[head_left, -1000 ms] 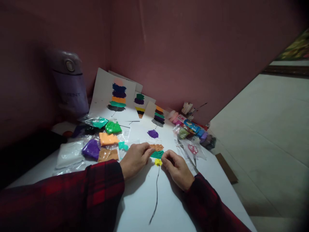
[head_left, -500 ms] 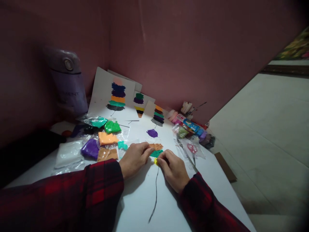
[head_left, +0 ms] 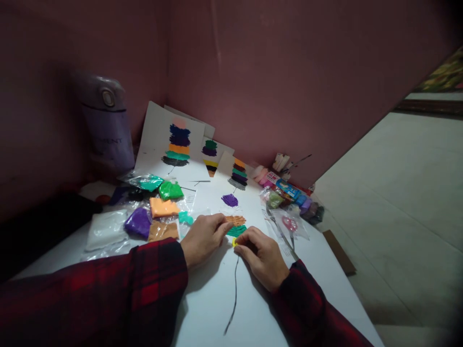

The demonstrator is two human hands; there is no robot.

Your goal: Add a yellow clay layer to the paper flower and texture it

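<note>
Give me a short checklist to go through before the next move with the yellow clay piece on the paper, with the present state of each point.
1. Right hand fingertips on the yellow clay piece: ok.
2. Left hand resting on the paper beside the teal patch: ok.
3. Yellow piece sits at the top of the black line, under the teal patch: ok.
4. Yellow piece stuck flat: cannot tell, fingers cover it.
5. Clay bags apart from both hands: ok.
6. Scissors apart from the right hand: ok.

A single head-worn view looks forward and down — close over the white tabletop (head_left: 217, 308) — toward a dusky pink corner wall (head_left: 275, 72).
</note>
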